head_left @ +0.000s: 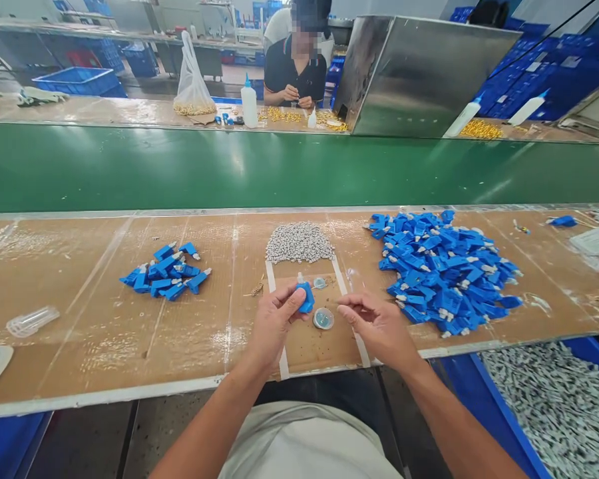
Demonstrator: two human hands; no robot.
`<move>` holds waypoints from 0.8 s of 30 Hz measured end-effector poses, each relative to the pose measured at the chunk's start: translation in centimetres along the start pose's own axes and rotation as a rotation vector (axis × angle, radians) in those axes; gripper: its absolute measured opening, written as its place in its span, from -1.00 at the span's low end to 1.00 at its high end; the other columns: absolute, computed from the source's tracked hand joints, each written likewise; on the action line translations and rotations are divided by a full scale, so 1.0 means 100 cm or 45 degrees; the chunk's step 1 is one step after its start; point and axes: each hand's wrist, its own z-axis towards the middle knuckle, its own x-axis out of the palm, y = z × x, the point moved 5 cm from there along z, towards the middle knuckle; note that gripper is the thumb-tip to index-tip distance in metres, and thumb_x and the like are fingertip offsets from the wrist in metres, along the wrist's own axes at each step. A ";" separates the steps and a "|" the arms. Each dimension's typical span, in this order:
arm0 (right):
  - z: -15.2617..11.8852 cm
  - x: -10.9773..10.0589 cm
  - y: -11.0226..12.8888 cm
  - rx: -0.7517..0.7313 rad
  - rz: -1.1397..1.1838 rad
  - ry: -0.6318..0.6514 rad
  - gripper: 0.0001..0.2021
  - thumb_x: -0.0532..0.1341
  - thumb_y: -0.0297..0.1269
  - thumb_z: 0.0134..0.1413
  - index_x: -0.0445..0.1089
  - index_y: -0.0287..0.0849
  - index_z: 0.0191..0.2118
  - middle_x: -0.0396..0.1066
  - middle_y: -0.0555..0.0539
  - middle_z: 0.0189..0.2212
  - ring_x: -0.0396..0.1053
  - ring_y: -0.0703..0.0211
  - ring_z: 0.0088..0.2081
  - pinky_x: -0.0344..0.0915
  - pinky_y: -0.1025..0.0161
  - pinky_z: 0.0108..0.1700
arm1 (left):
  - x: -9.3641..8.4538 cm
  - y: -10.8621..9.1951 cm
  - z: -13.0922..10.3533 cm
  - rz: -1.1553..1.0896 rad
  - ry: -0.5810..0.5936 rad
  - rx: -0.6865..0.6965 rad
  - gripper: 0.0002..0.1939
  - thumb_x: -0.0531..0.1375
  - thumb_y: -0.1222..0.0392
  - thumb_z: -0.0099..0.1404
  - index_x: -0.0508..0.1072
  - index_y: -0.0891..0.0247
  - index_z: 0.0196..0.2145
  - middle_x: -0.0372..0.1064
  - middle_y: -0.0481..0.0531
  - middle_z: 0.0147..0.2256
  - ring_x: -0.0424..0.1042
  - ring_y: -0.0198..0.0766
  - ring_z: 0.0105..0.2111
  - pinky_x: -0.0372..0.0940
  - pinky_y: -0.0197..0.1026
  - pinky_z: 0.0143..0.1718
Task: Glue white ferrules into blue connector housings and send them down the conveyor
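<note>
My left hand (275,319) pinches a blue plastic part (306,297) with a pale tip between thumb and fingers. To its right, my right hand (374,322) has its thumb and forefinger drawn together; whatever they hold is too small to make out. Between the hands, a small round dish (323,319) with bluish contents sits on the cardboard-covered table. A little round lid-like disc (319,283) lies just behind it. Farther back is a heap of small grey pieces (299,243). A large pile of blue parts (444,266) lies right of my right hand.
A smaller blue-part pile (167,271) and a clear plastic tube (32,321) lie to the left. Beyond the table runs a green belt (180,166). Across it, a person (295,73) works beside a white bottle (249,103). A blue bin (509,412) of grey pieces stands lower right.
</note>
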 end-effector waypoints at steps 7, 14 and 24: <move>0.001 0.028 -0.028 0.109 0.062 0.078 -0.71 0.27 -0.05 0.25 0.53 -0.20 -0.25 0.45 -0.08 -0.35 0.36 0.15 -0.37 0.28 0.21 -0.31 | -0.005 0.014 -0.002 -0.051 -0.038 -0.128 -0.64 0.41 -0.05 0.16 0.64 0.35 -0.30 0.31 -0.01 -0.43 0.23 -0.38 -0.41 0.24 -0.36 -0.42; 0.004 0.026 -0.024 0.082 0.013 0.097 -0.78 0.28 -0.12 0.24 0.55 -0.17 -0.19 0.41 -0.04 -0.37 0.30 0.18 -0.43 0.25 0.22 -0.36 | -0.014 0.017 -0.001 -0.019 -0.072 -0.138 -0.62 0.39 -0.06 0.18 0.66 0.34 -0.23 0.30 0.00 -0.41 0.20 -0.36 -0.39 0.21 -0.34 -0.42; 0.001 0.023 -0.009 -0.152 -0.191 0.119 -0.85 0.25 -0.26 0.30 0.58 -0.12 -0.15 0.32 -0.04 -0.36 0.28 0.17 -0.40 0.22 0.19 -0.34 | -0.021 0.021 -0.002 -0.053 -0.133 -0.157 -0.60 0.42 -0.06 0.14 0.67 0.33 -0.21 0.34 0.02 -0.38 0.21 -0.36 -0.39 0.20 -0.33 -0.43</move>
